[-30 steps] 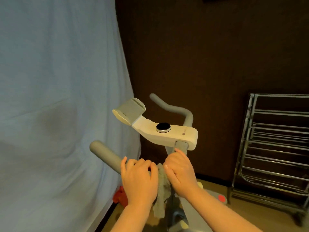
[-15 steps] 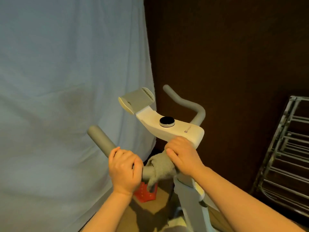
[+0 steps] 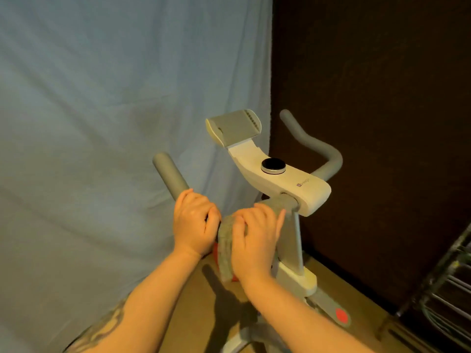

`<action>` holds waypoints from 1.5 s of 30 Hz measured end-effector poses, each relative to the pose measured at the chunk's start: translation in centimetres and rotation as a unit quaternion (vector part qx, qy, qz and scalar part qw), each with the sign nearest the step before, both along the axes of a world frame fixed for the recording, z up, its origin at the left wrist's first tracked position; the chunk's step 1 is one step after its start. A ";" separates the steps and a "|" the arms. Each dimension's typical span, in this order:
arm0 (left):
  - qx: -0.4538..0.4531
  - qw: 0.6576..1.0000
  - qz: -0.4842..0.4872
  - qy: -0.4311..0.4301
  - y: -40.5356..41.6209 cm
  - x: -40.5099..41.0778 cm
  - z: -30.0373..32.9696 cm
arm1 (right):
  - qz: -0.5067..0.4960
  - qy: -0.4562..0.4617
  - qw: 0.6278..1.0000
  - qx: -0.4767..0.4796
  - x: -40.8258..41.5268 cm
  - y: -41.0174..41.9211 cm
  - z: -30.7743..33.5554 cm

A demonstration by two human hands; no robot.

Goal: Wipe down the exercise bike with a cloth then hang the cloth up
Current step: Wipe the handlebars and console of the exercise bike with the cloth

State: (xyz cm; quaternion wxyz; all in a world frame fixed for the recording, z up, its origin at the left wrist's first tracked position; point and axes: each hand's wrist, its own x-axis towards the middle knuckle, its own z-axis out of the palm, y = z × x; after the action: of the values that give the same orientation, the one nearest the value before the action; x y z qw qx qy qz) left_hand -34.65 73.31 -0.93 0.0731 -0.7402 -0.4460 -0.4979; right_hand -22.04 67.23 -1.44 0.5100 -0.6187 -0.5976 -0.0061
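Gripping handlebar (image 3: 170, 176), left hand (image 3: 195, 222); right hand (image 3: 256, 239) curled over cloth (image 3: 227, 247).

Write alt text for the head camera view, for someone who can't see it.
A right hand presses a grey cloth around the left handlebar of a white exercise bike, while the left hand grips the bar beside it. A pale sheet hangs behind, and a metal rack stands at right.

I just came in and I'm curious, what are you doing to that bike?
A person is wiping the white and grey exercise bike. The right hand presses a grey cloth over the grey padded handlebar near the white console. The left hand grips the same bar beside it. A metal drying rack stands at the right; nothing hangs there yet.
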 end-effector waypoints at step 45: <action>0.022 1.000 -0.007 0.020 0.1 -0.1 -0.1 | -0.003 -0.071 0.997 0.035 2.5 1.6 0.1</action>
State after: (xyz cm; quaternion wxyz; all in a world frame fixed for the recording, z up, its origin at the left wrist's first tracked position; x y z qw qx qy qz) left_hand -34.79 73.37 -1.00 0.0945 -0.7513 -0.4282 -0.4933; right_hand -19.58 68.83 -1.29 0.4874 -0.6005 -0.6297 -0.0727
